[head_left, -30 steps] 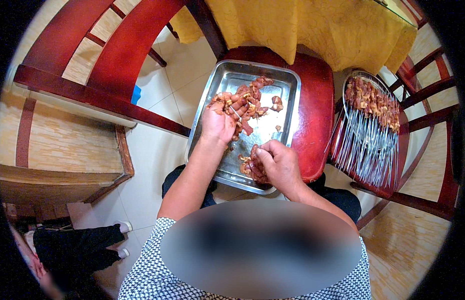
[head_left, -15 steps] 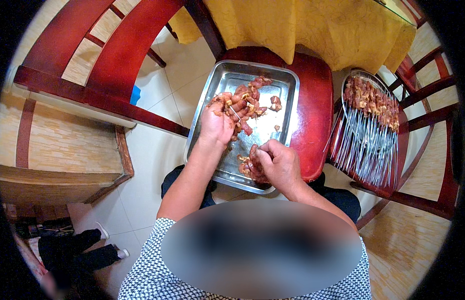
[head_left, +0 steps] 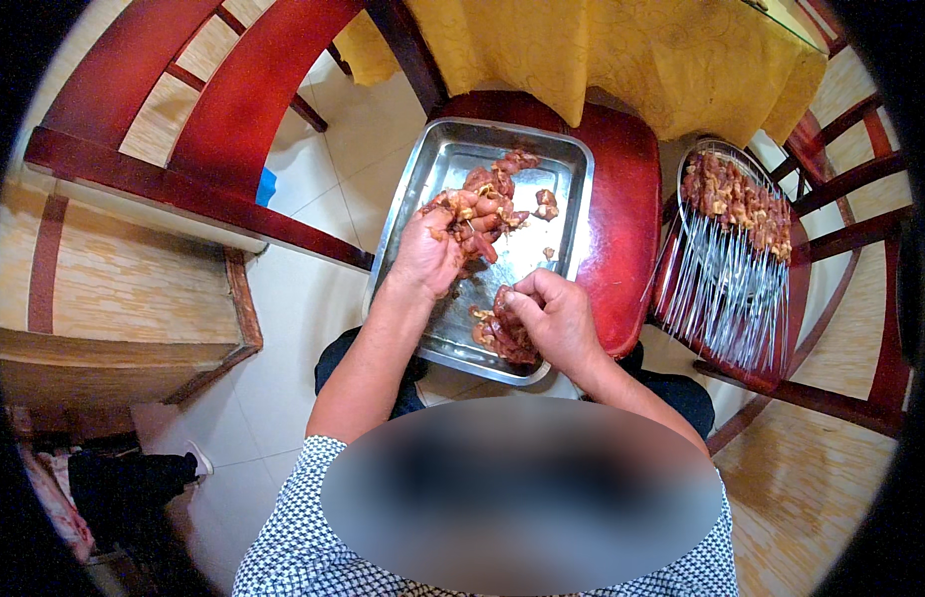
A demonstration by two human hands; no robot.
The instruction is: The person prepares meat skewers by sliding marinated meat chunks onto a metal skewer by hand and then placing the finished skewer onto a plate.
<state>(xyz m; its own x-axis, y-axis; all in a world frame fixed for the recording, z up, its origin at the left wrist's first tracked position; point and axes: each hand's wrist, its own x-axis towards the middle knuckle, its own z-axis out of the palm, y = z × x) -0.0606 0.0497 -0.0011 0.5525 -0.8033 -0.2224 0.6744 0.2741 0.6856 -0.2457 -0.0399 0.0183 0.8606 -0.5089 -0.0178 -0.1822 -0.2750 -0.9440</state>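
A rectangular metal tray (head_left: pixel 578 239) holds chunks of raw, sauced meat. Over its left half, my left hand (head_left: pixel 429 249) is closed around pieces of meat (head_left: pixel 479 242), and a thin bit of metal like a skewer shows among its fingers. More meat (head_left: pixel 516 162) lies just beyond those fingers. My right hand (head_left: pixel 554 316) is closed in a pinch at the tray's near right, against a small heap of meat (head_left: pixel 502 336). What its fingertips grip is hidden. A lone meat chunk (head_left: pixel 547 204) sits on the tray's right side.
The tray rests on a red chair seat (head_left: pixel 626 219). On another chair to the right, a platter holds several meat skewers (head_left: pixel 736 199), their metal ends (head_left: pixel 731 289) toward me. A yellow tablecloth (head_left: pixel 621 60) hangs beyond. At lower left, a person's dark-trousered leg (head_left: pixel 134 478) shows.
My left hand has turned slightly and its fingers have curled over the meat. My right hand has shifted a little nearer to me. The person at lower left has moved their legs.
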